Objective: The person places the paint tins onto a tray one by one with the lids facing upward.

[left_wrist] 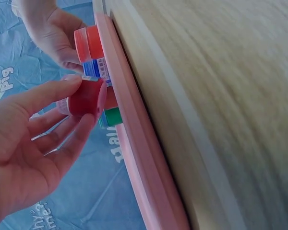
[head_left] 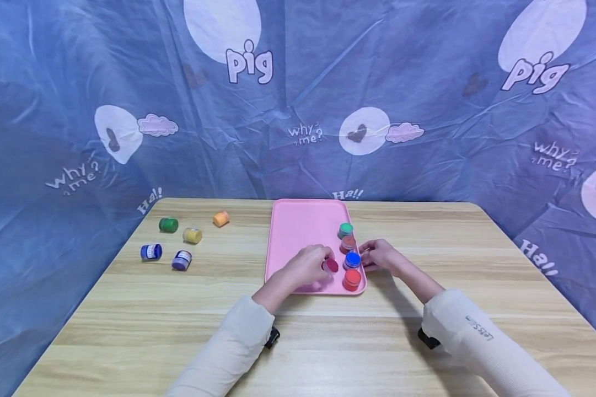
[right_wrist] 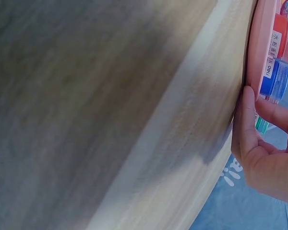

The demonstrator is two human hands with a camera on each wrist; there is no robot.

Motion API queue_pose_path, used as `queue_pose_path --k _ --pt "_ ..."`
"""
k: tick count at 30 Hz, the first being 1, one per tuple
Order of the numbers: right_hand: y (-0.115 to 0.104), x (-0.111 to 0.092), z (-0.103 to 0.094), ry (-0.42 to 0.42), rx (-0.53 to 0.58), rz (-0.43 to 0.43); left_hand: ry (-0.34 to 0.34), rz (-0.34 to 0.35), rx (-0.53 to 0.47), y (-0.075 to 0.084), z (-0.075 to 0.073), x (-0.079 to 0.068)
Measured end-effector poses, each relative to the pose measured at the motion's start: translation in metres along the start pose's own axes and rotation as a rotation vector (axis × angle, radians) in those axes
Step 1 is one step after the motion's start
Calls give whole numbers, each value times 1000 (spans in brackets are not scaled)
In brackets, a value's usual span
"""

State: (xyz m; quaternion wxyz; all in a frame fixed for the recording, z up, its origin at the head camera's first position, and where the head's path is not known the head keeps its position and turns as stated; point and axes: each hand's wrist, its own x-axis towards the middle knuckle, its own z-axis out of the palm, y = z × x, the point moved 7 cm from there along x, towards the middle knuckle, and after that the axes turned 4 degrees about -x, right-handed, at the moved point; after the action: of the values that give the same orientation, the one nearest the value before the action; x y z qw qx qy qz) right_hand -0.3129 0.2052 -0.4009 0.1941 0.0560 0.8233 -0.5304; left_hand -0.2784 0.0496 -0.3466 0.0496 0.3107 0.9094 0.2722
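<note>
My left hand (head_left: 305, 266) pinches a small dark red paint jar (left_wrist: 84, 99) between thumb and fingers. It holds the jar tilted, close over the pink tray (head_left: 298, 226). Along the tray's right side stand a green-lidded jar (head_left: 345, 229), a brown-red jar (head_left: 347, 243), a blue jar (head_left: 352, 260) and an orange-red jar (head_left: 352, 280) in a row. At the right edge, beside the blue jar, my right hand (head_left: 379, 255) grips the tray's rim, with fingertips (right_wrist: 249, 96) against its outer side.
On the left part of the wooden table (head_left: 129, 325) several more paint jars lie on their sides: green (head_left: 168, 224), yellow (head_left: 192, 235), light orange (head_left: 221, 219), blue (head_left: 151, 252) and dark purple-blue (head_left: 181, 260). A blue printed cloth (head_left: 288, 160) hangs behind the table.
</note>
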Motion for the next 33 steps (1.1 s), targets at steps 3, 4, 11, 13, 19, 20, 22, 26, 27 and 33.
queue_pose_path --k 3,4,11,13,19,20,22,26,27,33 --pt "1 1 0 8 -10 5 -31 -12 -36 -2 5 1" --pt "2 2 0 10 -11 8 -40 -16 -44 -2 7 2" --pt "7 12 0 -65 13 -49 -81 -45 -66 -3 11 2" --pt "6 10 0 -58 11 -48 -90 -51 -67 -2 12 2" --pt "1 1 0 10 -14 4 -113 -71 -76 -2 15 1" --pt "1 1 0 11 -14 8 -115 -70 -73 -2 16 1" --pt "1 1 0 12 -16 13 -118 -65 -69 -2 17 1" --pt "3 3 -1 18 -18 16 -129 -57 -65 -2 20 1" --pt "3 3 -1 18 -17 13 -132 -57 -65 -2 21 1" --pt "1 1 0 22 -8 -4 -135 -64 -58 -3 24 0"
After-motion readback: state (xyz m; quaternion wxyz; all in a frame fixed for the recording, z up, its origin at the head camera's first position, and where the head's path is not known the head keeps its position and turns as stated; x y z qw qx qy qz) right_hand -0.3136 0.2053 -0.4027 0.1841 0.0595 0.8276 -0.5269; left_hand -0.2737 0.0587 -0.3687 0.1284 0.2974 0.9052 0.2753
